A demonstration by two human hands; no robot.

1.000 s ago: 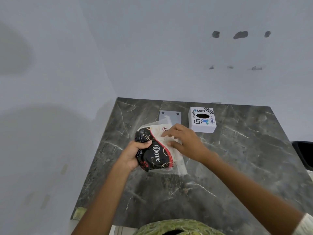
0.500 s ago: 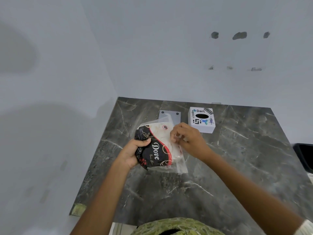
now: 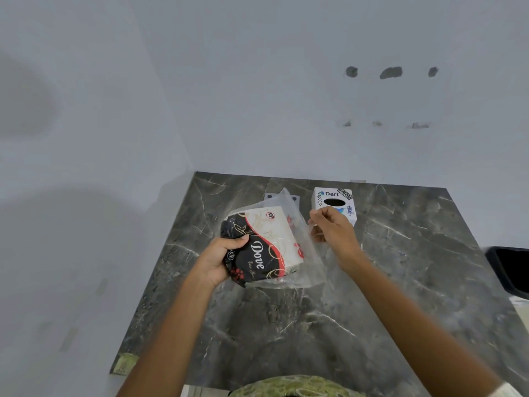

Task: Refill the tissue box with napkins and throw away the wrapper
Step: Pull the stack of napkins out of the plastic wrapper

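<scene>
A pack of napkins (image 3: pixel 266 242) in a black, red and white "Dove" plastic wrapper is lifted a little above the dark marble counter (image 3: pixel 372 296). My left hand (image 3: pixel 220 257) grips its black left end. My right hand (image 3: pixel 332 232) pinches the clear loose edge of the wrapper (image 3: pixel 307 253) and holds it out to the right. A white cube tissue box (image 3: pixel 333 203) with a dark oval slot on top and stickers stands just behind my right hand.
A grey metal plate (image 3: pixel 267 196) lies flat behind the pack, near the back wall. A black bin (image 3: pixel 509 267) shows at the right edge, beyond the counter. White walls close the left and back sides.
My right hand has left the top of the pack and moved right, drawing the clear wrapper edge with it. The pack has tilted up slightly in my left hand.
</scene>
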